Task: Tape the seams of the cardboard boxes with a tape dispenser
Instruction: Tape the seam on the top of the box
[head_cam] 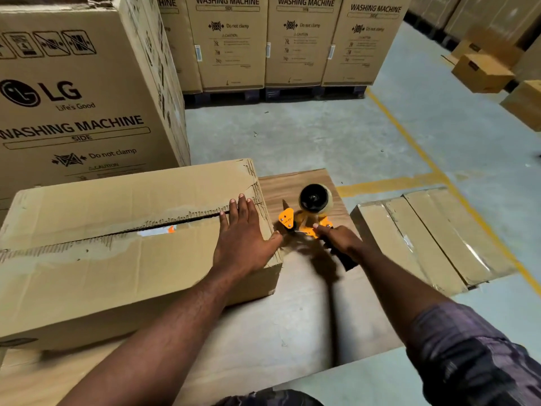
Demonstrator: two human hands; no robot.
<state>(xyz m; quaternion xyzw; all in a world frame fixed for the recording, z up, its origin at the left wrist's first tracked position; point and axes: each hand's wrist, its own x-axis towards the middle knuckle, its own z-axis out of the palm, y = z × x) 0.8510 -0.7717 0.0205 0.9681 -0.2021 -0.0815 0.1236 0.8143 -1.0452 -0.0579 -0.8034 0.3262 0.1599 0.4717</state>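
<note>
Cardboard is filling most of the view. A long cardboard box (pixel 117 244) is sitting on a bare cardboard sheet (pixel 292 312), stretching from 9 o'clock toward the centre. Its top seam (pixel 164 225) is running lengthwise and gaping slightly, with torn paper along both edges and something white and orange showing through the gap.

The left hand (pixel 243 241) is lying flat on the box's right end, fingers straight and close together, fingertips reaching the seam, thumb spreading toward the box's right edge. At 3 o'clock of it, the right hand (pixel 341 238) is wrapping its fingers round the black handle of the tape dispenser (pixel 304 219), holding it just beside the box's end face. Whether its front is touching the box I cannot tell. The yellow frame is pointing toward the box, with the tape roll (pixel 314 199) standing at its 12 o'clock. A purple patterned sleeve (pixel 474 353) is covering the right arm at 4 o'clock.

At 10 o'clock a tall washing machine carton (pixel 82 98) is standing behind the box. At 12 o'clock a row of cartons (pixel 292 42) is resting on dark pallets. At 3 o'clock a low taped box (pixel 424 238) is lying on the grey floor, beside a yellow floor line (pixel 439 171).
</note>
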